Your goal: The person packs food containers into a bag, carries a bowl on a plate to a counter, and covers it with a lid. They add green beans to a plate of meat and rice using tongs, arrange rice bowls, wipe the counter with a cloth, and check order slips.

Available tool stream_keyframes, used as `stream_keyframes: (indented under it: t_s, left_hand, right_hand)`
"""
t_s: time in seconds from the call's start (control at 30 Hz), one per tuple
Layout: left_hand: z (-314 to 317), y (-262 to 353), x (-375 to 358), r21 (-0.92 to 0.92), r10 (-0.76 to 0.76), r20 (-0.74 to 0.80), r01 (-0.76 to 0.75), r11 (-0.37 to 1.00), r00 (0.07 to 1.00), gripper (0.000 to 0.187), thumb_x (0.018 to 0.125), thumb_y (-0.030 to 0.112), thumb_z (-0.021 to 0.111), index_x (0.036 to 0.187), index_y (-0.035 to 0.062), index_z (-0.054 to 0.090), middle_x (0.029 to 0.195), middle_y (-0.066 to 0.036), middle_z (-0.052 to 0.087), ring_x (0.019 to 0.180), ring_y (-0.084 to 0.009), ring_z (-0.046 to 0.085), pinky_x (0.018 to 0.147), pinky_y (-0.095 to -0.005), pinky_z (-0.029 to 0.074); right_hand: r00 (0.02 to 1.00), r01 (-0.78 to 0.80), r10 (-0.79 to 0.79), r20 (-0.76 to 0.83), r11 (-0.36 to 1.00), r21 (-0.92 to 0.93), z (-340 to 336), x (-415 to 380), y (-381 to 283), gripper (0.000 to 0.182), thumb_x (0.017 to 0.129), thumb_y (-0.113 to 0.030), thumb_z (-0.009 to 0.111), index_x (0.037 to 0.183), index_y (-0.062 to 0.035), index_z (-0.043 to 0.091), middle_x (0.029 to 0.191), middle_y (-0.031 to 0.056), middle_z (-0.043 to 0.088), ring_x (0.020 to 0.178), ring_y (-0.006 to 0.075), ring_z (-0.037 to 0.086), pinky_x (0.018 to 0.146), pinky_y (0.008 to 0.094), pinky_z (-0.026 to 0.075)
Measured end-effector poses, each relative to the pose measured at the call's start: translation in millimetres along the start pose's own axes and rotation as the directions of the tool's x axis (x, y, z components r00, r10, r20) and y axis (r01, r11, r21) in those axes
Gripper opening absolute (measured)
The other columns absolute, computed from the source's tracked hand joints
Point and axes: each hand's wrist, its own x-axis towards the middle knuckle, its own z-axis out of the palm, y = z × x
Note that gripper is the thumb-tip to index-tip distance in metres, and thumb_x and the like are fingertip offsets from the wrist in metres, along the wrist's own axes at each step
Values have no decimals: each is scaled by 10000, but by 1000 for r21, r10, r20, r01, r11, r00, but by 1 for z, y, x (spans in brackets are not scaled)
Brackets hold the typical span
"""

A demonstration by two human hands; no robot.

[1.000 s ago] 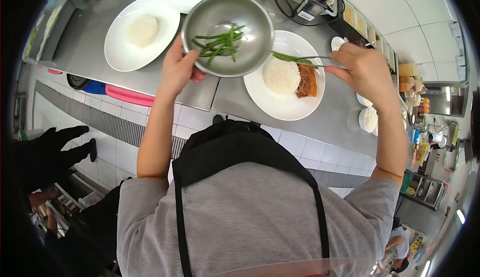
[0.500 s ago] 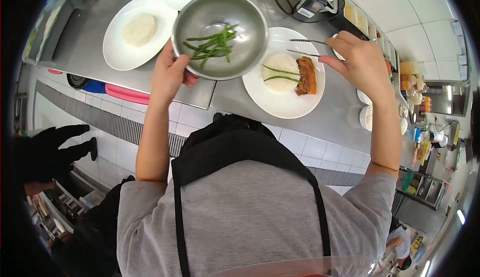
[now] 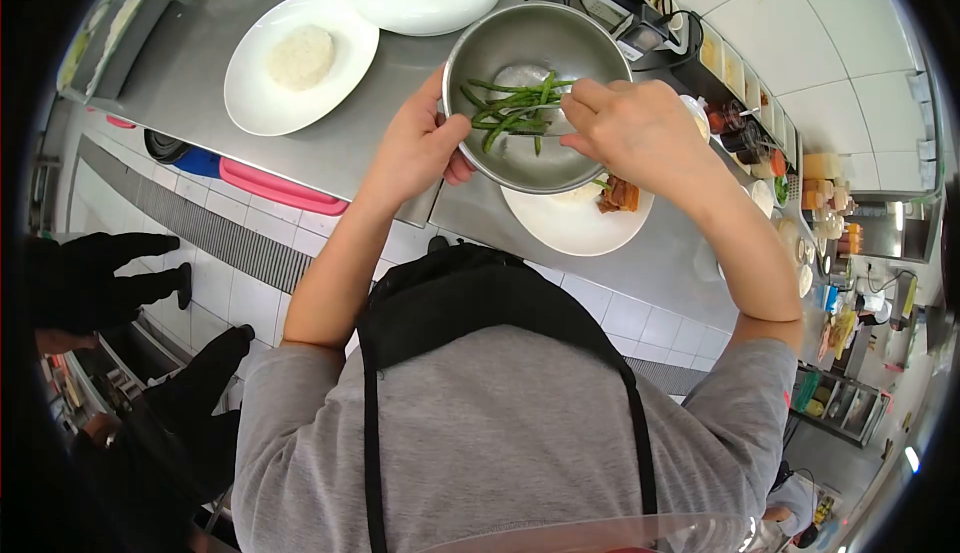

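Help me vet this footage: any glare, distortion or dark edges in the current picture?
Head view: fisheye distortion bends the outer scene, and the corners go black; head view: pale reflections show inside the bowl, and a light glares at lower right.

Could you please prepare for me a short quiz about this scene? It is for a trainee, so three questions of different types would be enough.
1. Open question: What food lies inside the metal bowl?
2. True or false: The left hand holds the metal bowl at its side.
3. Choose one: In this view, which plate is partly hidden by the metal bowl?
A) the plate with rice alone
B) the plate with brown meat

Key:
1. Green beans.
2. True.
3. B.
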Motion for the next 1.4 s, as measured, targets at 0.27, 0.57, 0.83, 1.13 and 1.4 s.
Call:
stream_keyframes:
  t_s: [0.27,0.57,0.83,1.13,1.4]
  left_hand:
    - [-1,-7,4,-27,-20,8,21,999,1000,541,761,19,400,1292,51,301,692,-89,575,421,-109,529,362,-219,437]
    - [-27,-27,5,-10,-51,-105,51,999,993,478,775,11,403,1249,37,352,658,-93,574,411,-113,528,347,-219,432]
    - [-54,-30,-5,-1,-52,-251,53,999,967,434,782,20,395,1216,24,371,638,-88,566,389,-108,508,340,-211,434]
    - [-42,-24,-8,-17,-33,-187,31,999,982,445,790,26,404,1233,34,361,645,-84,567,395,-101,509,353,-214,439]
    - [-14,-10,-5,-6,-11,-57,10,1000,998,495,774,14,389,1264,49,328,623,-89,567,423,-111,539,367,-220,446]
  right_hand:
    - [999,-14,17,-33,997,82,-2,0,5,220,705,-268,636,753,-64,569,691,21,499,563,194,539,471,300,417]
    - [978,-204,209,-14,965,167,-50,-48,21,210,713,-288,630,757,-83,616,663,23,523,569,227,536,498,329,414]
    - [821,-500,382,425,840,211,38,-78,25,254,729,-310,615,757,-62,663,680,106,589,659,270,572,575,356,454]
    - [840,-538,521,153,836,109,-4,-55,31,293,734,-346,619,754,-57,653,702,96,593,613,280,580,542,368,461]
    - [967,-240,229,115,967,90,-15,1,-15,248,752,-281,599,715,-37,617,756,48,571,601,233,589,507,342,456]
